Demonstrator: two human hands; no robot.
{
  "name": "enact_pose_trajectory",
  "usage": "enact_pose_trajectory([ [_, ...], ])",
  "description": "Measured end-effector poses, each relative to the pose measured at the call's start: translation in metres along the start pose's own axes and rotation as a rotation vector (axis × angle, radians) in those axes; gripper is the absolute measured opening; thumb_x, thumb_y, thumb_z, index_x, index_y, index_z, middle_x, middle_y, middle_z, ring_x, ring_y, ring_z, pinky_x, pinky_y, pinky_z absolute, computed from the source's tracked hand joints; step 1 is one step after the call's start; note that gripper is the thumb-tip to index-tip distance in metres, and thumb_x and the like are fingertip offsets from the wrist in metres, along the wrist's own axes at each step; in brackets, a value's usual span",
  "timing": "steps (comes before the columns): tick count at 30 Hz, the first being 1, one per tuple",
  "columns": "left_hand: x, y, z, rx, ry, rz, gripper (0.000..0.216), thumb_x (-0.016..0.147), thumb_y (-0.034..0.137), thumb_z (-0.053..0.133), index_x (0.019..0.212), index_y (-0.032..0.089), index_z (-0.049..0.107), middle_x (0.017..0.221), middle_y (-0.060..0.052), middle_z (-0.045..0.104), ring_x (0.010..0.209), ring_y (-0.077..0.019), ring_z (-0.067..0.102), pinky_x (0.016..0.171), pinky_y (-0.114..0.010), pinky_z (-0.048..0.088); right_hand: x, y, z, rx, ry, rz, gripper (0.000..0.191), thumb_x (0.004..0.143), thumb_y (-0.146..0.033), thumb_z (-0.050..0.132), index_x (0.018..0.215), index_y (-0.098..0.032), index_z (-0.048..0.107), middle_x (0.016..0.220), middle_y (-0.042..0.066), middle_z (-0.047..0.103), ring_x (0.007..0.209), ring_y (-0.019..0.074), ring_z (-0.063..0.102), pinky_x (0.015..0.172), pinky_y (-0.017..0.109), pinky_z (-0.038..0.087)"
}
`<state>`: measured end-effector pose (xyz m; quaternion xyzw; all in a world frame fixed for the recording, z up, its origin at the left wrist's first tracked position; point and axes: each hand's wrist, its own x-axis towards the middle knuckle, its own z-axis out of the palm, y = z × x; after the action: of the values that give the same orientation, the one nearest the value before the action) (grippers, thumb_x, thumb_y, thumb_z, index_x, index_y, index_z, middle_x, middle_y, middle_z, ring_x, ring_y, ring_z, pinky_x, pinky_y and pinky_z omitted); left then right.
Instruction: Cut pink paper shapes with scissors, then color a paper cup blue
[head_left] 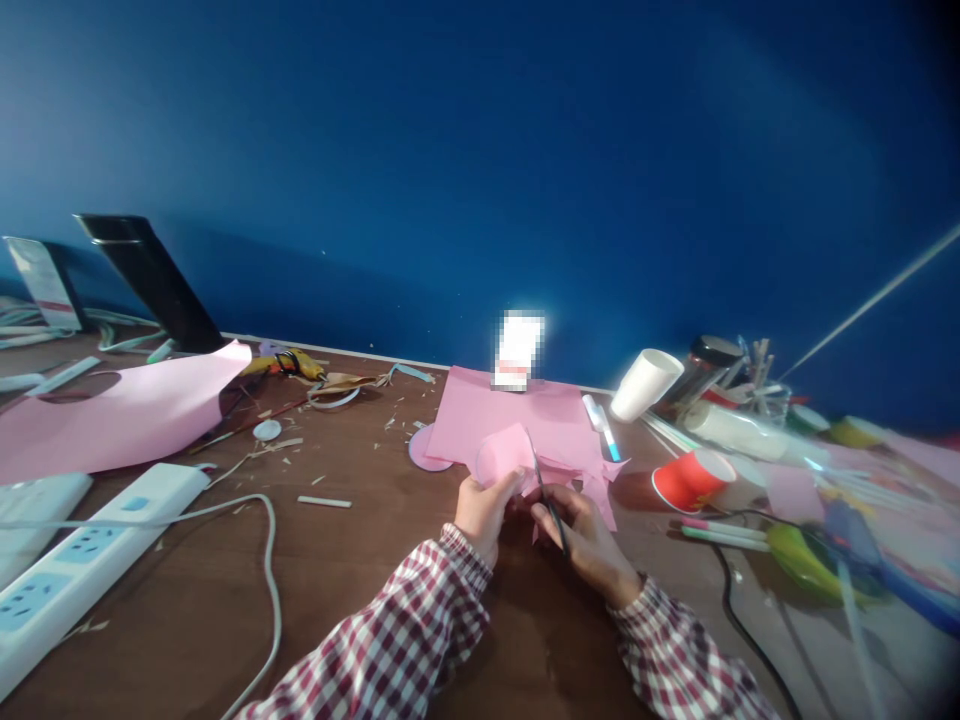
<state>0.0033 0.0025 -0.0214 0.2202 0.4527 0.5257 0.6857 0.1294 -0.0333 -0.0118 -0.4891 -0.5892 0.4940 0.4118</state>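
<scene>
Our left hand (480, 510) closes around a curled pink paper piece (499, 460), held just above the desk (360, 560) at its middle. Our right hand (585, 535) grips the scissors (546, 490), blades pointing up against the paper's right edge. Behind lies a flat pink sheet (517, 415). A red cup (686, 480) lies tipped to the right, and a white power strip (82, 560) sits far left.
</scene>
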Motion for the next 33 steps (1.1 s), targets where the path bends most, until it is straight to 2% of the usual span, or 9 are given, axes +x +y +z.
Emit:
enact_pose_trajectory([
  [6,-0.0005,0.0003,0.0006,-0.004,0.018,-0.022,0.034,0.053,0.029,0.079,0.074,0.006,0.064,0.056,-0.004,0.060,0.045,-0.0100,0.052,0.043,-0.021,0.040,0.0000,-0.0004,0.0000,-0.034,0.022,-0.005,0.022,0.082,-0.038,0.058,0.085,-0.017,0.060,0.070,0.002,0.064,0.060,0.0135,0.058,0.053,0.023,0.045],
  [9,-0.0021,0.0009,0.0013,-0.012,0.011,-0.026,0.033,0.053,0.028,0.079,0.073,0.006,0.064,0.055,-0.004,0.060,0.045,-0.0106,0.053,0.042,-0.022,0.041,0.0002,-0.0002,0.0000,-0.038,0.027,0.002,0.023,0.083,-0.039,0.057,0.085,-0.016,0.059,0.069,0.002,0.063,0.058,0.0132,0.057,0.051,0.023,0.045],
  [14,-0.0045,0.0032,0.0030,-0.017,0.012,-0.038,0.032,0.052,0.027,0.080,0.071,0.007,0.064,0.056,-0.004,0.061,0.047,-0.0130,0.056,0.044,-0.024,0.044,-0.0003,-0.0024,0.0005,-0.076,0.041,-0.017,0.023,0.083,-0.039,0.057,0.084,-0.016,0.060,0.070,0.003,0.063,0.065,0.0159,0.060,0.056,0.024,0.047],
  [24,-0.0048,0.0035,0.0026,-0.033,0.004,-0.021,0.032,0.051,0.029,0.080,0.068,0.007,0.064,0.053,-0.004,0.060,0.045,-0.0121,0.054,0.043,-0.023,0.044,-0.0011,-0.0050,0.0003,-0.098,0.063,-0.008,0.030,0.081,-0.044,0.057,0.084,-0.016,0.063,0.074,0.005,0.067,0.066,0.0170,0.062,0.057,0.025,0.049],
  [33,-0.0068,0.0057,0.0039,-0.028,-0.006,-0.035,0.030,0.052,0.028,0.080,0.065,0.009,0.061,0.046,0.001,0.053,0.039,-0.0089,0.047,0.039,-0.022,0.040,-0.0018,-0.0075,-0.0017,-0.071,0.062,0.003,0.026,0.080,-0.040,0.061,0.087,-0.016,0.065,0.079,0.006,0.069,0.071,0.0183,0.064,0.059,0.025,0.051],
])
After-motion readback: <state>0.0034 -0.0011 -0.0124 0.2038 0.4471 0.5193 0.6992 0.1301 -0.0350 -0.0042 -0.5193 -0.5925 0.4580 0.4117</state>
